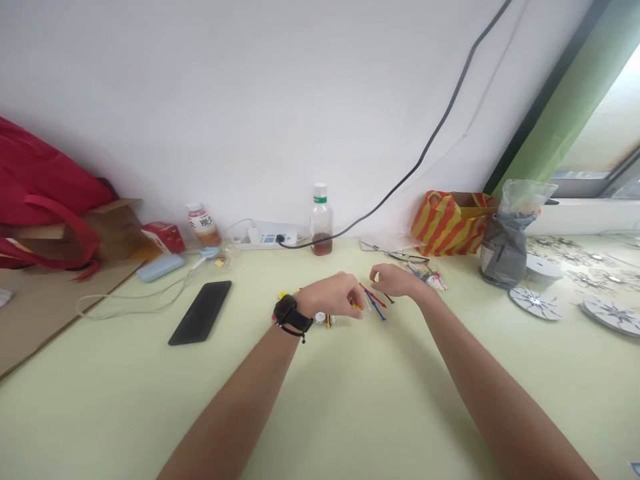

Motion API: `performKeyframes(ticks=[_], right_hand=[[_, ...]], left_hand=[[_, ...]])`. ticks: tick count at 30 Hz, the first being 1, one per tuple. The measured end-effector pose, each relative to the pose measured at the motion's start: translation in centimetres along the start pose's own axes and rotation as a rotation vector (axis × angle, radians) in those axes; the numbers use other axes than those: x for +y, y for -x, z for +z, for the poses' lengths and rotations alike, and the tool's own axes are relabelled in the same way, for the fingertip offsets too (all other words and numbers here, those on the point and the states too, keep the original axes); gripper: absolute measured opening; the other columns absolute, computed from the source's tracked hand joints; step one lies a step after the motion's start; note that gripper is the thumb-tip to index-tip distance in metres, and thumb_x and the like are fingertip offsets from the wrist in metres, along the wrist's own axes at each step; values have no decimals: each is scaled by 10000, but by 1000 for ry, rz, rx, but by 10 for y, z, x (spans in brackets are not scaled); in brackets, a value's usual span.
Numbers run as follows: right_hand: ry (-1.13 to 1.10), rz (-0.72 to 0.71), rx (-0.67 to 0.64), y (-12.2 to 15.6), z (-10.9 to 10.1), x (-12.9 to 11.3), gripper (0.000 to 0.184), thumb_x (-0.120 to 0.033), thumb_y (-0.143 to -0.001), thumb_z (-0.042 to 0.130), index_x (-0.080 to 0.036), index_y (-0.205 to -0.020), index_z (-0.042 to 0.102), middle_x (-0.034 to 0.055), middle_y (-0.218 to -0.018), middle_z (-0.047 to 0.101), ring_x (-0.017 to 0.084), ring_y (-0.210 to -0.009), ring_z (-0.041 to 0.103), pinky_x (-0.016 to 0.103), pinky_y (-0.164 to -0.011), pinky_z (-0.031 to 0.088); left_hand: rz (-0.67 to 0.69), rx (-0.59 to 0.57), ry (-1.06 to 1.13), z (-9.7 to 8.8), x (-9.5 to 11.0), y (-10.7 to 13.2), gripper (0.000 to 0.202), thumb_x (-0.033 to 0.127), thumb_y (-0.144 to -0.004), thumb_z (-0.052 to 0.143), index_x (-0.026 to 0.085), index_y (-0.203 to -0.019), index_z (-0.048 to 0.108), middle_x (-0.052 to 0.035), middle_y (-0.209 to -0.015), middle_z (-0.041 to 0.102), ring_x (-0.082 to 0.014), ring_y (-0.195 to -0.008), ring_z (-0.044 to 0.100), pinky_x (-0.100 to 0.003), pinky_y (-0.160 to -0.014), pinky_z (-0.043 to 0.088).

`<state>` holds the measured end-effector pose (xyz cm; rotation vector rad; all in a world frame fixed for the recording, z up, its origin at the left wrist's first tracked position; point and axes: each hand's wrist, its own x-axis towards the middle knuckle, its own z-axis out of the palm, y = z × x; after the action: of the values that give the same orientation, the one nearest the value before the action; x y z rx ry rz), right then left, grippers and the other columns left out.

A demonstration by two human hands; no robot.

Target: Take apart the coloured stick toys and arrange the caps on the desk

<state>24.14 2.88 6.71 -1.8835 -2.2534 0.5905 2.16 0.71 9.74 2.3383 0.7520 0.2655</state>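
My left hand (340, 297), with a black watch (287, 311) at its wrist, is curled over small coloured parts. A small yellow piece (356, 307) shows at its fingertips; whether it is pinched or lies beneath is unclear. To its right, my right hand (393, 280) has its fingers bent together, and what they hold, if anything, is hidden. Between and below the hands lie thin sticks: a blue stick (379, 311), a red stick (376, 299) and a black stick (389, 299). A round white piece (320, 319) sits under my left wrist, beside other small parts partly covered.
A dark phone (201, 313) and a pale blue power bank (161, 268) lie left. By the wall stand a power strip (265, 238) and a bottle (321, 223). At right are a striped bag (447, 223), a grey bag (504, 250) and slotted discs (536, 303).
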Motion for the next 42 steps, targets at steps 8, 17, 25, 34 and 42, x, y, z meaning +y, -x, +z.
performKeyframes(ticks=[8,17,25,34,42], right_hand=[[112,100,-1,-3,8,7,389,-486,-866,700,-177,-1092,629,170,-1176,693,293,-996,671,319,-713,437],[119,37,-45,-9,23,-2,516,-522,-834,744,-184,-1172,550,163,-1199,684,276,-1021,664,293,-688,427],[106,-9,-86,-10,26,-6,324,-184,-824,678,-188,-1130,573,106,-1108,707,216,-914,673,260,-633,419],[113,86,-93,3,-13,13,204,-368,-850,697,-208,-953,625,99,-1114,708,228,-895,680,279,-619,432],[-23,422,-333,37,-67,99,322,-378,-744,828,-169,-638,607,132,-786,732,203,-679,681,289,-613,538]], left_hand=[[-130,-170,-74,14,-6,-4,122,127,-568,808,217,-644,776,-2,-673,727,-185,-621,658,-259,-513,435],[-153,-192,-75,14,-5,-5,57,148,-598,758,194,-626,777,-14,-646,718,-163,-573,620,-249,-482,396],[-219,-175,-120,3,-17,0,146,149,-589,768,154,-733,789,-33,-734,737,-166,-622,645,-238,-502,426],[-217,-116,-92,-2,-16,2,79,184,-609,795,163,-682,774,-36,-735,727,-133,-550,585,-250,-517,413],[-180,-55,-75,-10,-23,5,165,286,-621,835,172,-735,797,-22,-673,682,-151,-596,602,-245,-511,406]])
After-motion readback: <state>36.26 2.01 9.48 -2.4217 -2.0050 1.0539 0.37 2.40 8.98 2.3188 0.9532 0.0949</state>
